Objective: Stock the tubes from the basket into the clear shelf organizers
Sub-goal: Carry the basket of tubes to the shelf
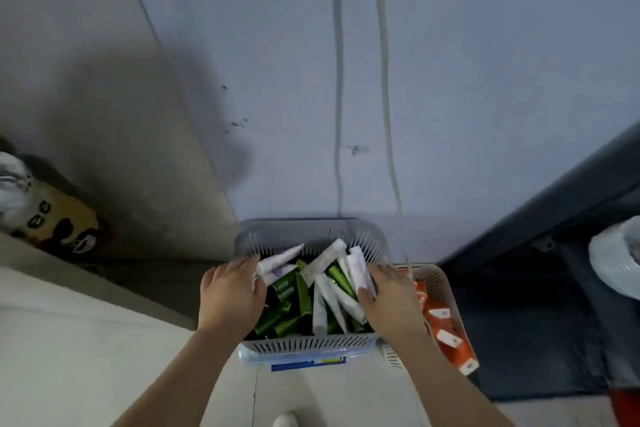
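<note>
Two hands, L hand [232, 291] and R hand [389, 298], are curling fingers round white tubes [277, 262] at basket [304, 343] L/R edges; tubes prob. light, soft, slick, so grip mid-body.

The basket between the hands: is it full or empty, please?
Fairly full: the basket holds a heap of green tubes and white tubes reaching about its rim.

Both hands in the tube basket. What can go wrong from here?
1. White tubes and green tubes lie mixed in the gray basket; the left hand or right hand may grab both kinds.
2. The basket seems to rest on a clear package with a blue label, so pressing down may tip it.
</note>
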